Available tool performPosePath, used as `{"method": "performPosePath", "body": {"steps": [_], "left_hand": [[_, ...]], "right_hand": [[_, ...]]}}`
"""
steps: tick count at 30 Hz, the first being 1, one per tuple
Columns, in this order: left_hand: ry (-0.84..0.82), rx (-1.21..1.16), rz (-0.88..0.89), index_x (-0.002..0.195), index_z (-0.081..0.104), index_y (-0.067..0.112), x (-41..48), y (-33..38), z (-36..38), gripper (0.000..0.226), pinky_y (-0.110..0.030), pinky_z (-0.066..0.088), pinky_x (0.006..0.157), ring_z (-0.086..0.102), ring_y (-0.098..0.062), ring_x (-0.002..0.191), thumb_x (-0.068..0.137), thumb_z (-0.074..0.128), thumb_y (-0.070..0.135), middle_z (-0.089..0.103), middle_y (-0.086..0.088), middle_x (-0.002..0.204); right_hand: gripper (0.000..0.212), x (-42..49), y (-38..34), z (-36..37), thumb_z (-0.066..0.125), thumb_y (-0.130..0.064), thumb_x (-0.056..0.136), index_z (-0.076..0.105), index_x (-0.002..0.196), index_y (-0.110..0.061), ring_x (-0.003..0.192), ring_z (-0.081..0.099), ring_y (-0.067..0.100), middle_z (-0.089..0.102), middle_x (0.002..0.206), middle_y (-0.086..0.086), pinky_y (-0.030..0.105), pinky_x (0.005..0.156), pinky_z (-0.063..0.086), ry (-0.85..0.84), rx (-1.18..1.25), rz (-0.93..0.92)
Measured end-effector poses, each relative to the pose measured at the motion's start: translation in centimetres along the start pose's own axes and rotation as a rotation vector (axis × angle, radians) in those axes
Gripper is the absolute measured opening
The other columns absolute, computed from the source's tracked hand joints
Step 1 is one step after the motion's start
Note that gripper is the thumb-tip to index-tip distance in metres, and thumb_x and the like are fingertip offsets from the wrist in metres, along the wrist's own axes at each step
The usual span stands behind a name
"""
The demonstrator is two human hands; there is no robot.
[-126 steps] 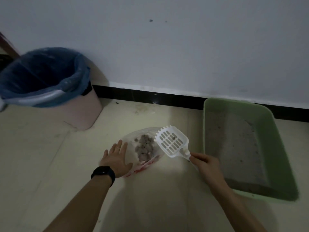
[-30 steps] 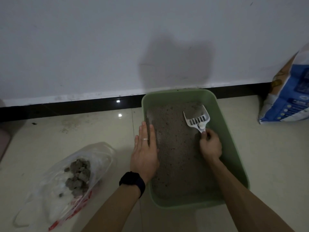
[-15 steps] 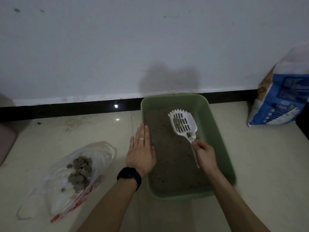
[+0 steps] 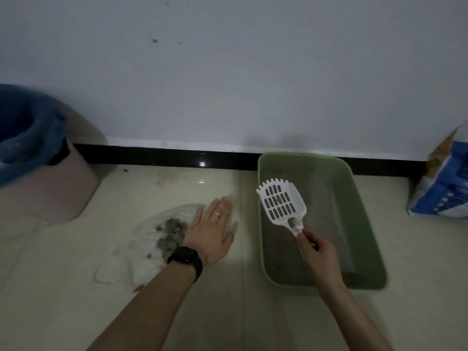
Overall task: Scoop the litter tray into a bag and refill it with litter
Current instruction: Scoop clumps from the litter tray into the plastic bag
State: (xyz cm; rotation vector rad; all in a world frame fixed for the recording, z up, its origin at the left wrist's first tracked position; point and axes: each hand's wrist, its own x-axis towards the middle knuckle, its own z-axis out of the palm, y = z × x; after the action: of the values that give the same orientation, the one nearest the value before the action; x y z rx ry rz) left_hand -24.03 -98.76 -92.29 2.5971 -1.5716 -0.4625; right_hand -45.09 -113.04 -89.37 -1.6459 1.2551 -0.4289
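A green litter tray (image 4: 359, 198) with grey litter stands on the floor against the wall. My right hand (image 4: 317, 252) grips the handle of a white slotted scoop (image 4: 281, 202), held above the tray's left side with a small clump in it. A clear plastic bag (image 4: 149, 239) holding several grey clumps lies on the floor left of the tray. My left hand (image 4: 211, 233), fingers straight, is over the bag's right edge; contact cannot be told.
A pink bin (image 4: 53, 183) lined with a blue bag stands at the left by the wall. A blue and white litter sack (image 4: 443, 188) leans at the right edge. A black skirting runs along the wall base.
My left hand left the tray's rim and moved left to the bag. The scoop rose out of the litter and shifted toward the tray's left side. The view swung left.
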Motion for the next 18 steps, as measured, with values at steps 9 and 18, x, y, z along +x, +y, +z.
{"method": "performPosePath", "body": {"steps": [9,18], "left_hand": [[-0.109,-0.018,-0.335,0.156,-0.014,0.021,-7.0,-12.8,-0.2,0.084,-0.042,0.000,0.123,-0.008,-0.020,0.152,0.097,0.033,0.058,-0.014,0.000,0.164],[-0.343,-0.083,-0.476,0.156,-0.012,0.025,-11.1,-16.0,3.2,0.101,-0.046,0.004,0.123,-0.006,-0.025,0.152,0.089,0.052,0.065,-0.019,0.001,0.163]], "right_hand": [[0.016,-2.7,-2.7,5.9,0.055,-0.024,0.097,0.071,0.097,-0.023,0.062,0.053,0.001,0.061,0.068,-0.015,0.015,0.055,0.036,-0.091,-0.020,-0.106],[0.021,-6.0,-3.2,13.0,0.055,-0.030,0.097,0.067,0.114,-0.030,0.091,0.060,0.001,0.066,0.104,-0.017,0.027,0.081,0.051,-0.303,-0.342,-0.289]]}}
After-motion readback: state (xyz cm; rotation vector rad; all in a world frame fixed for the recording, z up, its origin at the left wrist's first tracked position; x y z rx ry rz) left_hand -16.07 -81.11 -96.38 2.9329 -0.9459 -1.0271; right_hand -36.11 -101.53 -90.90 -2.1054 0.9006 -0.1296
